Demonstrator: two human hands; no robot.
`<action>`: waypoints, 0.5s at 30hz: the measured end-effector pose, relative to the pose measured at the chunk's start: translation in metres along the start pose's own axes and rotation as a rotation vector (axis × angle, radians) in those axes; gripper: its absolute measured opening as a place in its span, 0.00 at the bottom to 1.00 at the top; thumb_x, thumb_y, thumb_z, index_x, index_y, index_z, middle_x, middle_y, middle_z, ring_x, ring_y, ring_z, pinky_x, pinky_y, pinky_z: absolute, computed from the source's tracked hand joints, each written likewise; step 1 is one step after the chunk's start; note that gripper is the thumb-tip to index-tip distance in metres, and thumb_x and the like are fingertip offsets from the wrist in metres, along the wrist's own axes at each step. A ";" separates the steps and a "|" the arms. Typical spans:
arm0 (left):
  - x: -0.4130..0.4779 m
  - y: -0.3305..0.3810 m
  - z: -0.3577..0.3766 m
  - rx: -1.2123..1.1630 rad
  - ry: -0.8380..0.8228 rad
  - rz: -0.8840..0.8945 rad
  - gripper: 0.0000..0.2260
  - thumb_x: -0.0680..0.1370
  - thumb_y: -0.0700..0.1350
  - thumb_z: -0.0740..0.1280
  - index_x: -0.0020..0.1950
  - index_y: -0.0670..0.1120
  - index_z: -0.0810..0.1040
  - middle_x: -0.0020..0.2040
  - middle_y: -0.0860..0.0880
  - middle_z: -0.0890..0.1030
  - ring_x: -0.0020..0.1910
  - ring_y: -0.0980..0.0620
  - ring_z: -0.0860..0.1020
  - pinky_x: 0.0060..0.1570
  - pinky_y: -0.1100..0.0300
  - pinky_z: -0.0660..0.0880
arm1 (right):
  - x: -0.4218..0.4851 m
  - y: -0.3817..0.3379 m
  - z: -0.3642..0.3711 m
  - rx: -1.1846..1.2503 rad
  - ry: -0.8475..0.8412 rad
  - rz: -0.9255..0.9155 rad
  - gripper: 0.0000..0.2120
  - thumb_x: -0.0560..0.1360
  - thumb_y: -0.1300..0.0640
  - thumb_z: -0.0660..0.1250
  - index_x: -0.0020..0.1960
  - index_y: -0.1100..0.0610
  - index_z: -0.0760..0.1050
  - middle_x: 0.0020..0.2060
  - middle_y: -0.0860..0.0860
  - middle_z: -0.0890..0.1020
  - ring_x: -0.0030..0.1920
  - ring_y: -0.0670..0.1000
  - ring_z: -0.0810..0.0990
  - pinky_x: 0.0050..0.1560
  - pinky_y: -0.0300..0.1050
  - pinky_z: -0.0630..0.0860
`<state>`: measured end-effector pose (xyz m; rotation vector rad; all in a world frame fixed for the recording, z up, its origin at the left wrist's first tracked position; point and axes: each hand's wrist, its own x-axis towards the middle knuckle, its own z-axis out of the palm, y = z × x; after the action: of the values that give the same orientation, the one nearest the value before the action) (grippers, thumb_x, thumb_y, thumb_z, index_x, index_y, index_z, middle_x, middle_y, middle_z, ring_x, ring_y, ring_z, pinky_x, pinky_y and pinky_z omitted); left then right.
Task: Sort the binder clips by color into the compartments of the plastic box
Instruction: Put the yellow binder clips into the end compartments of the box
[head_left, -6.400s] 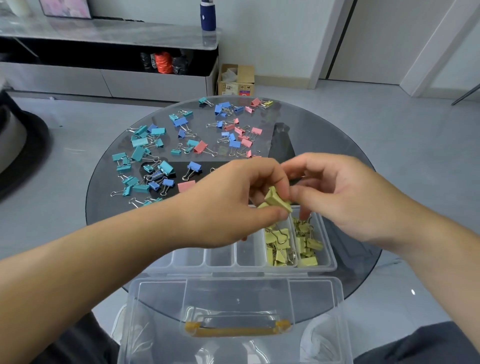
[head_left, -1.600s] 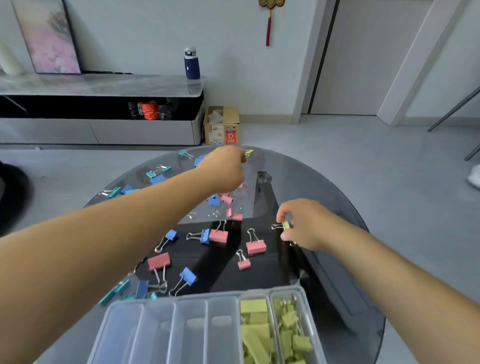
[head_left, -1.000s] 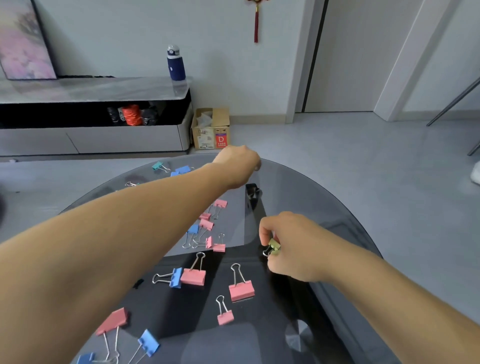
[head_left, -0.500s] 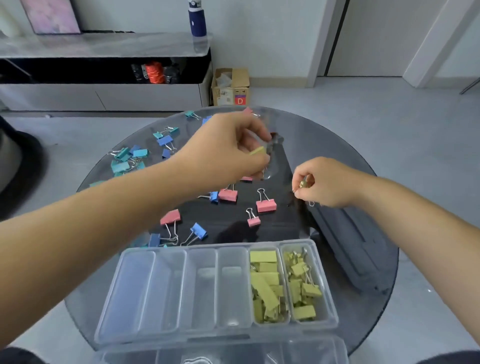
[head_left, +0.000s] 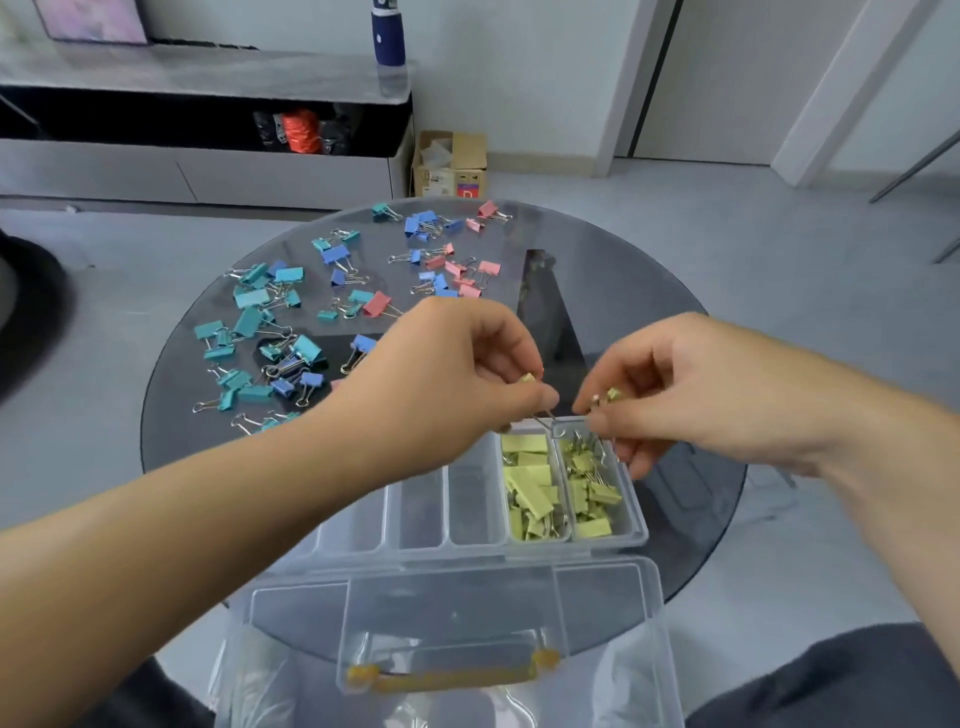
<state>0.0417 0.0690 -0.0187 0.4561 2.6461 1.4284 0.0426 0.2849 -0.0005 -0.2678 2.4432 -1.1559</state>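
Left hand (head_left: 457, 374): thumb and forefinger pinched on a small yellow clip, the left-hand clip (head_left: 528, 378); its wire loop pokes down toward the far rim of the plastic box (head_left: 636, 525).

Right hand (head_left: 691, 395): the same narrow pinch on the right-hand clip (head_left: 614, 394), held above the far end of the rightmost compartment (head_left: 587, 483); the other fingers are loosely curled.

Both clips are in the air, not yet in the box. Yellow ones already fill the rightmost compartment and the second compartment (head_left: 530, 488) beside it; the remaining compartments look bare (my left forearm hides part of them).

Handling, as I judge it: featherweight, rigid folded-metal body, smooth painted faces that may slip; the wire loops swing and hook onto one another. Best held by the flat sides of the body, not the loops; a short drop should do no harm.

Unsorted on the glass table (head_left: 623, 291): teal clips (head_left: 249, 299), blue clips (head_left: 335, 254), pink clips (head_left: 376, 303), well apart from the box; the lid (head_left: 452, 623) hangs open toward me.
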 end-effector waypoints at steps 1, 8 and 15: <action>0.002 0.000 0.002 -0.007 -0.021 -0.010 0.07 0.71 0.47 0.79 0.42 0.49 0.82 0.34 0.52 0.85 0.33 0.54 0.85 0.43 0.53 0.84 | -0.007 0.001 0.004 -0.020 -0.022 0.026 0.03 0.74 0.61 0.75 0.44 0.53 0.84 0.33 0.57 0.86 0.33 0.54 0.87 0.39 0.46 0.85; 0.009 -0.001 0.017 0.052 -0.128 0.007 0.03 0.73 0.47 0.76 0.45 0.53 0.84 0.35 0.57 0.85 0.33 0.59 0.83 0.39 0.64 0.82 | -0.017 0.009 0.013 -0.138 -0.024 0.016 0.07 0.72 0.58 0.75 0.47 0.48 0.81 0.33 0.52 0.85 0.30 0.50 0.86 0.41 0.54 0.83; 0.012 0.000 0.029 0.072 -0.194 0.080 0.03 0.72 0.45 0.77 0.44 0.51 0.85 0.37 0.54 0.85 0.36 0.59 0.82 0.38 0.69 0.78 | -0.012 0.023 0.008 -0.080 -0.034 0.012 0.04 0.74 0.62 0.71 0.46 0.54 0.78 0.31 0.54 0.84 0.32 0.56 0.86 0.33 0.52 0.84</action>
<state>0.0367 0.0960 -0.0347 0.6788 2.5561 1.2409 0.0574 0.2979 -0.0191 -0.2938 2.4610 -1.0418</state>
